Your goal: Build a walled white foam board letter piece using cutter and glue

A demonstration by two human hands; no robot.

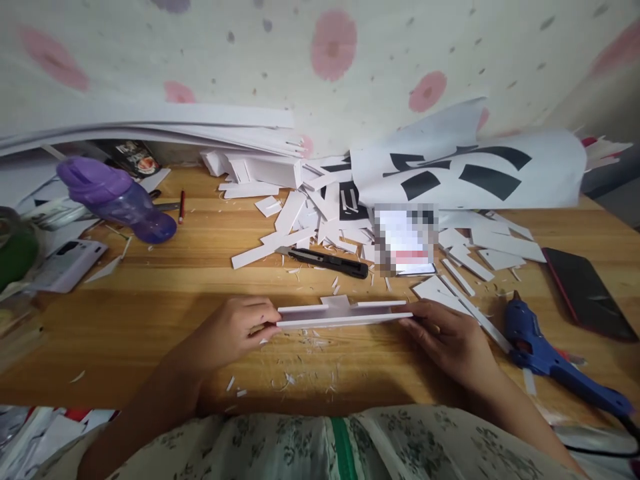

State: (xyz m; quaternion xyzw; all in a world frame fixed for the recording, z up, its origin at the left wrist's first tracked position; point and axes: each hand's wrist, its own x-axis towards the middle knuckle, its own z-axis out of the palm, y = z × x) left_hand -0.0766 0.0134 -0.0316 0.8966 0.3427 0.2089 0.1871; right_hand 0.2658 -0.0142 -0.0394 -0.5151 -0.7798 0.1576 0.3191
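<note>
Between my two hands is a long, narrow white foam board piece (345,320), built of parallel strips with a gap between them and a small tab rising at its far side. My left hand (243,327) pinches its left end between thumb and fingers. At the right end, my right hand (445,337) grips it the same way, thumb in front. A black utility knife (327,261) lies just beyond the piece, its blade pointing left. To the right of my right hand rests a blue hot glue gun (530,337), nozzle facing away from me.
White offcuts (295,213) are heaped toward the wall, with a lit, blurred screen (405,240) among them. A purple bottle (117,200) stands tilted-looking at left. A dark phone (590,293) lies at right. Behind are a patterned paper sheet (465,173) and stacked white boards (200,123).
</note>
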